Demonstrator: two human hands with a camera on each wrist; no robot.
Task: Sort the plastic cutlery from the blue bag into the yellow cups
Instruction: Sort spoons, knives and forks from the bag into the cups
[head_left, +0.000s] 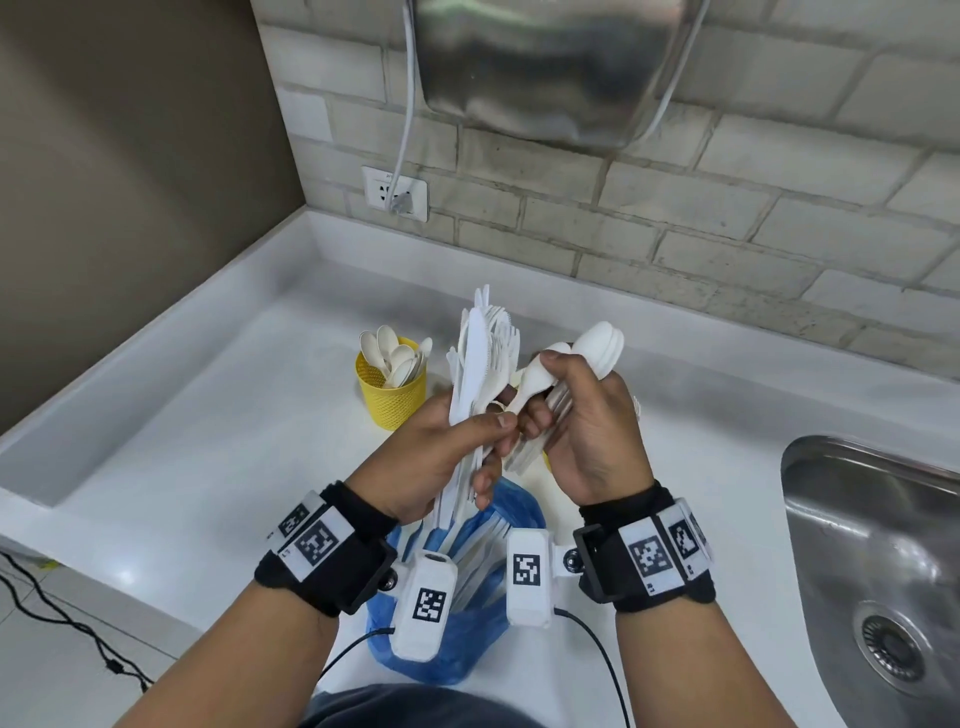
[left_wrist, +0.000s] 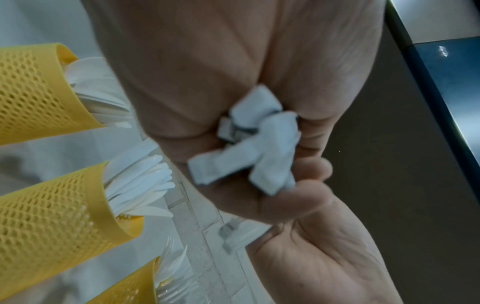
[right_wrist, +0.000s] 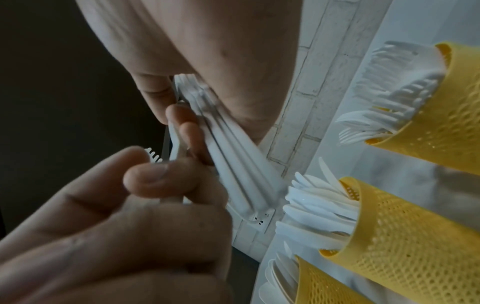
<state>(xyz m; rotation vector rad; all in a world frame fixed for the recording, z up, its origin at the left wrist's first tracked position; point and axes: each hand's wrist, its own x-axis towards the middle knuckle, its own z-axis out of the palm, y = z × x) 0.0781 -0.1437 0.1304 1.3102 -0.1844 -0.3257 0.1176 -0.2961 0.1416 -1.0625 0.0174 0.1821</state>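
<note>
All three yellow cups (right_wrist: 426, 232) are partly filled, but my left hand (head_left: 441, 457) grips mixed knives and forks (head_left: 480, 353), my right hand (head_left: 587, 431) grips spoons (head_left: 597, 340), and more cutlery waits in the blue bag (head_left: 467, 639).

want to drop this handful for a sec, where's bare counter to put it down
Bare white counter lies left of the spoon cup, out to the raised ledge. Another bare strip runs between the right hand and the sink. It is crowded in the middle: the blue bag sits under both wrists, the left hand grips knives and forks, and the yellow cups stand just behind.
</note>
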